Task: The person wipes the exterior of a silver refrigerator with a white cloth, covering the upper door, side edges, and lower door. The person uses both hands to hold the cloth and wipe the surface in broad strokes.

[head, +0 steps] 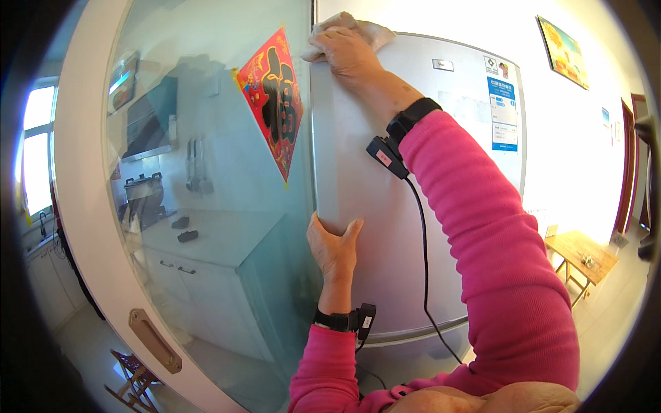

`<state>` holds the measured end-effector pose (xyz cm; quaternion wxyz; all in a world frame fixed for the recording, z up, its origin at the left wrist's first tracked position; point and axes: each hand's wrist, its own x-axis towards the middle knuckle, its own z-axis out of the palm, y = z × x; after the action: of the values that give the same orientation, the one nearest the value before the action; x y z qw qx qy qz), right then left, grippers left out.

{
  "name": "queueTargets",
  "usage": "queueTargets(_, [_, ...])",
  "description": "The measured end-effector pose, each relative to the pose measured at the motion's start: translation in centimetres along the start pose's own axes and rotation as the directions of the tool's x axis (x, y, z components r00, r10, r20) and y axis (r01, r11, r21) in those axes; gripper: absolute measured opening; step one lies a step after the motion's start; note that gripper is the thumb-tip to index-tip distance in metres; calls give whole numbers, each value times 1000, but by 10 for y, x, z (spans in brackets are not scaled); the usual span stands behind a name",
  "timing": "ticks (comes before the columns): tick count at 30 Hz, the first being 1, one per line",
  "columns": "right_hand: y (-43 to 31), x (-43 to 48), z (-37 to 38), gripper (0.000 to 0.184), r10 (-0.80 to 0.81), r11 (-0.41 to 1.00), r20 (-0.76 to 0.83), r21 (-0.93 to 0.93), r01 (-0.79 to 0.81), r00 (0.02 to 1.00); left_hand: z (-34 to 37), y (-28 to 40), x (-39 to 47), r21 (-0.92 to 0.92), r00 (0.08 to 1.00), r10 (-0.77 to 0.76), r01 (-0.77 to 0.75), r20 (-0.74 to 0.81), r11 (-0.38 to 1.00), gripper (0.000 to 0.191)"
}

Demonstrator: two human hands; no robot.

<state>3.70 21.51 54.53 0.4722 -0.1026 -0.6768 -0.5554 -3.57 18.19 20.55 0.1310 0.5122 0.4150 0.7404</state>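
A tall pale refrigerator (392, 217) stands in front of me. My right hand (346, 54), raised high, presses a light beige cloth (374, 33) against the top left corner of its upper door. Lower down, my left hand (335, 242) rests at the door's left edge, thumb spread on the front and the fingers partly hidden around the side. No cloth shows in it. A small silvery badge and a blue-and-white label (502, 113) are stuck on the door's upper right. Both wrists wear black bands with cabled devices.
Close on the left is a sliding glass door (211, 217) with a red diamond-shaped paper decoration (273, 103). Through the glass show a counter (206, 232) and a lidded pot (143, 188). A small wooden table (583, 255) stands at the right; a folding stool (131, 379) is lower left.
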Motion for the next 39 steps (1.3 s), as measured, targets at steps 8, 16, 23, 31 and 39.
queueTargets(8, [-49,-41,-36,8,-158,987,357,86,136,921,1,0,-1,22,1000,-21,21,1,1000,83])
queueTargets(16, [-12,5,-21,23,112,982,-168,167,-83,979,-1,-1,0,40,1000,21,-21,4,999,86])
queueTargets(23, [-19,10,2,16,48,993,179,-112,-28,983,-1,-7,1,11,999,39,-39,13,999,85])
queueTargets(31, [-50,-17,-42,22,220,934,414,172,-314,883,-4,0,1,5,999,8,-9,38,1000,89])
queueTargets(39, [17,-20,-58,23,298,945,-28,-132,-299,954,0,-7,0,29,999,16,-18,44,999,86])
